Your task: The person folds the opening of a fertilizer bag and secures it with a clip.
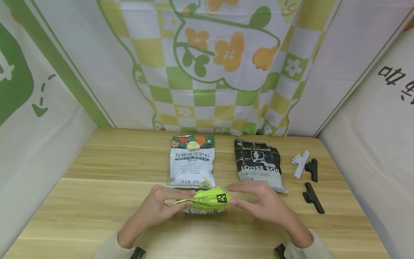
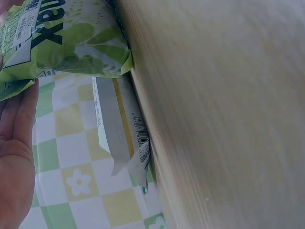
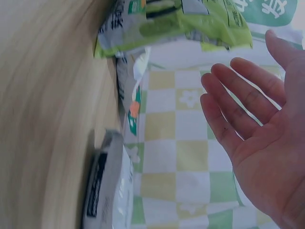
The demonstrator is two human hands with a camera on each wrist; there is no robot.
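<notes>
A plump lime-green plastic bag point(image 1: 210, 198) stands near the table's middle, its folded top edge facing up. My left hand point(image 1: 157, 205) pinches the left end of that edge between thumb and fingers. In the left wrist view the bag point(image 2: 76, 43) covers most of those fingertips. My right hand point(image 1: 266, 205) is at the bag's right end, fingers and thumb spread to either side of the corner. From the right wrist, the hand point(image 3: 264, 129) shows nearly straight fingers, apart from the bag point(image 3: 181, 21), with nothing in the palm.
Just behind the green bag lies a white fertilizer bag point(image 1: 191, 165) with a green top. A black-and-grey "Loose Soil" bag point(image 1: 258, 162) lies behind my right hand. Farther right are a white clip point(image 1: 301, 164), a black clip point(image 1: 313, 169) and another black clip point(image 1: 313, 198).
</notes>
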